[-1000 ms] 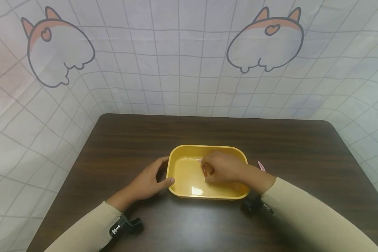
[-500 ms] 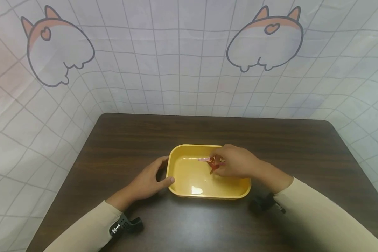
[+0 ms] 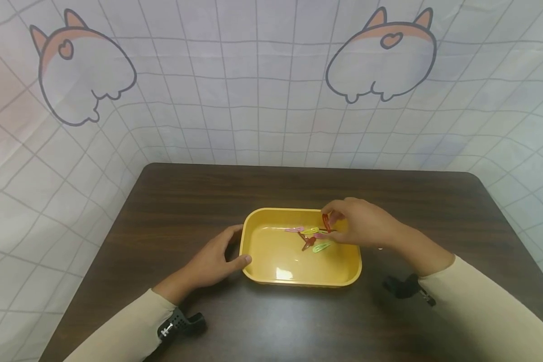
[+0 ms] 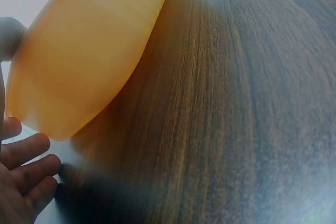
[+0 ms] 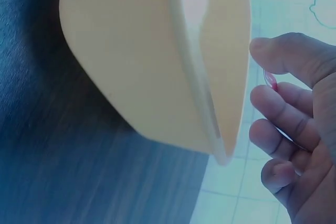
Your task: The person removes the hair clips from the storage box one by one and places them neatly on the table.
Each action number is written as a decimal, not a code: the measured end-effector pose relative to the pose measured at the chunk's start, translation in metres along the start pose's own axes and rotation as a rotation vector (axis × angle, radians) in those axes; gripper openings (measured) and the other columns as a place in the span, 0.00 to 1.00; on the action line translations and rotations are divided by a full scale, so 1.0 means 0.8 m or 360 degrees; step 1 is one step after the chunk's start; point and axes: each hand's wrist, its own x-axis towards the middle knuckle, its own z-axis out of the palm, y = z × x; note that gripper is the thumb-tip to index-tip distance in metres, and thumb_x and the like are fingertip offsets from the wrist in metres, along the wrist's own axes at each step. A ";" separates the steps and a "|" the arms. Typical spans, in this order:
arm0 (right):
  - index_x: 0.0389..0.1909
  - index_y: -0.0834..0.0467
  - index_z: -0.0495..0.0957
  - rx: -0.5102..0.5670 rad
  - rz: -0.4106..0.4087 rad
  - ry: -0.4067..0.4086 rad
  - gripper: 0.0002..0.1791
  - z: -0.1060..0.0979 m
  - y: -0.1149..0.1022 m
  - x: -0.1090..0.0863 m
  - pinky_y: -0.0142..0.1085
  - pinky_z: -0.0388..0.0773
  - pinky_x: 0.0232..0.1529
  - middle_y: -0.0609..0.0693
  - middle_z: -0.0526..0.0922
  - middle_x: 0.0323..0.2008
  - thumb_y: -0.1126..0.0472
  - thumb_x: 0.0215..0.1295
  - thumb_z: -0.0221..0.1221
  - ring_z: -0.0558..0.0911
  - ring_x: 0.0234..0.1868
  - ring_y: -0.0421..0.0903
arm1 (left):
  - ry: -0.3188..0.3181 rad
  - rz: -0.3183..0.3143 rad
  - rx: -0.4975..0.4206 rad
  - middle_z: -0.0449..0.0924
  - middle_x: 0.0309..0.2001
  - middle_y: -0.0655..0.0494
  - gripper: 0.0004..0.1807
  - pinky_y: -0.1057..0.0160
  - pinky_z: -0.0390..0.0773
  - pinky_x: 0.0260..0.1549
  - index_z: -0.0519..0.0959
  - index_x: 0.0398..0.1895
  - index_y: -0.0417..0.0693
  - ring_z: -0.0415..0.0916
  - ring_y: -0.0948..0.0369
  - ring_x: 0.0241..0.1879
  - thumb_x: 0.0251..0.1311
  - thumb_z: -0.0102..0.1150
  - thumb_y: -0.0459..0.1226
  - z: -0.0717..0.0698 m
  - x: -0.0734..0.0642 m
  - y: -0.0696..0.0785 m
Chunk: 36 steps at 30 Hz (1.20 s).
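Table [image 3: 271, 322]: dark wood-grain | Tray [image 3: 267, 251]: yellow, standing on table | Left hand [image 3: 213, 259]: fingers apart at tray's left end, thumb on rim | Right hand [image 3: 364, 223]: fingers clamped on red clip [image 3: 326, 222] over tray's far right part | Pink clip [image 3: 294, 229], yellow clip [image 3: 309, 231]: in tray, left of red clip | Green clip [image 3: 321, 247]: in tray, nearer

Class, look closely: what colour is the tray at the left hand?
The tray is yellow, seen best in the head view.
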 end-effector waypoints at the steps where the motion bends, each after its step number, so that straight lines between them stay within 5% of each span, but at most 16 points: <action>1: 0.57 0.55 0.81 0.0000 0.0003 -0.0001 0.28 -0.001 0.002 -0.001 0.47 0.81 0.50 0.45 0.86 0.43 0.50 0.57 0.74 0.81 0.49 0.50 | 0.0002 0.0002 0.0001 0.73 0.67 0.55 0.42 0.45 0.68 0.65 0.63 0.76 0.50 0.70 0.54 0.68 0.62 0.70 0.51 0.000 0.000 0.000; 16: 0.59 0.56 0.80 0.0029 0.0062 0.0086 0.29 -0.017 0.037 -0.025 0.50 0.82 0.49 0.45 0.84 0.43 0.54 0.56 0.75 0.81 0.49 0.51 | 0.0001 0.0007 -0.0001 0.73 0.67 0.55 0.42 0.45 0.68 0.66 0.62 0.76 0.51 0.69 0.55 0.68 0.62 0.70 0.51 -0.002 0.003 0.001; 27: 0.59 0.57 0.79 0.0108 0.0106 0.0085 0.30 -0.017 0.068 -0.043 0.46 0.82 0.43 0.46 0.84 0.42 0.53 0.57 0.75 0.82 0.33 0.43 | -0.0010 -0.0013 -0.0024 0.73 0.68 0.56 0.42 0.45 0.68 0.66 0.62 0.76 0.51 0.69 0.54 0.68 0.63 0.69 0.52 0.002 0.003 0.002; 36: 0.60 0.55 0.78 0.0112 0.0161 0.0120 0.29 -0.017 0.092 -0.057 0.49 0.80 0.46 0.44 0.85 0.41 0.55 0.58 0.74 0.82 0.44 0.47 | -0.0008 -0.0022 -0.0036 0.73 0.67 0.56 0.42 0.45 0.68 0.66 0.62 0.76 0.50 0.69 0.55 0.68 0.63 0.69 0.51 0.001 0.003 0.006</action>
